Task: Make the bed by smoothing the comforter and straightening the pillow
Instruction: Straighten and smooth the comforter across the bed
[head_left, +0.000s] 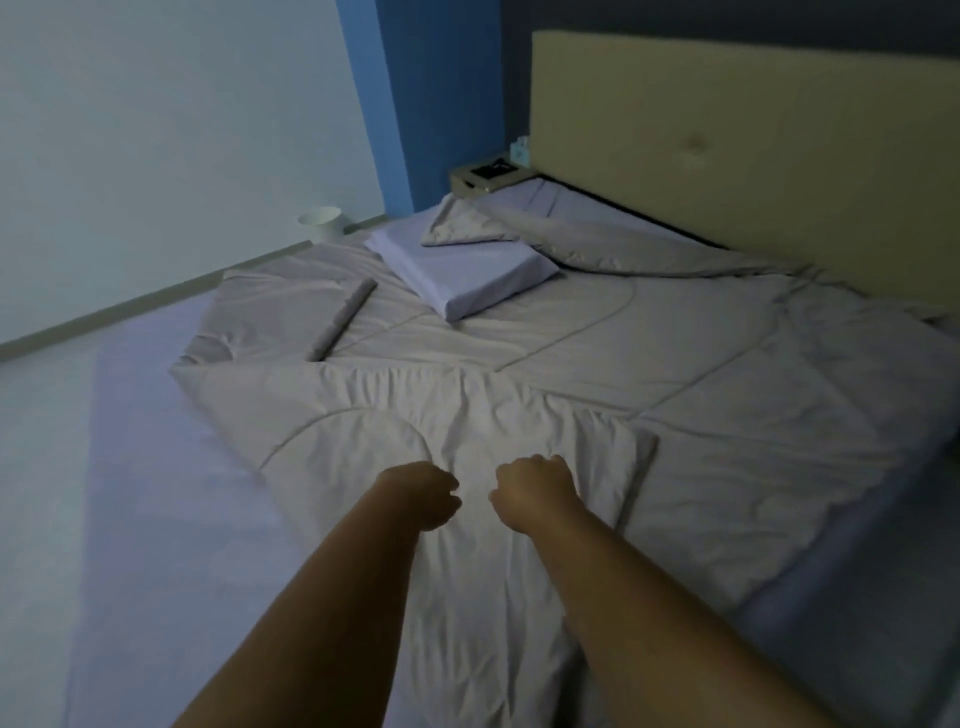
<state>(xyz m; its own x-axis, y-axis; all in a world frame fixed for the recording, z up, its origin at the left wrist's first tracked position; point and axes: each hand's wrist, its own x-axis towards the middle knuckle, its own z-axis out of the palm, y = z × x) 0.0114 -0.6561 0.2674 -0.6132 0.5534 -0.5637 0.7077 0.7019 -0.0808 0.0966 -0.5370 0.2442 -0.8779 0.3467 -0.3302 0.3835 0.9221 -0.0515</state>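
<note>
Comforter (519, 374) lies rumpled across bed beneath yellow headboard (753, 130), blue wall (415, 104).

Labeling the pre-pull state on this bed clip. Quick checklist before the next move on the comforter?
1. Both hands on the comforter: ok. The left hand and right hand are closed on its near edge.
2. Grip firm: cannot tell; the fingers are curled under and hidden.
3. Comforter flat: not ok. It is wrinkled, lies askew and has a folded-over near-left corner.
4. Sheet covered: not ok; the left side is bare.
5. Pillow straight: not ok. It lies angled on the comforter, away from the headboard.
6. Pull path clear: not ok. A rolled grey cloth lies on the comforter.
</note>
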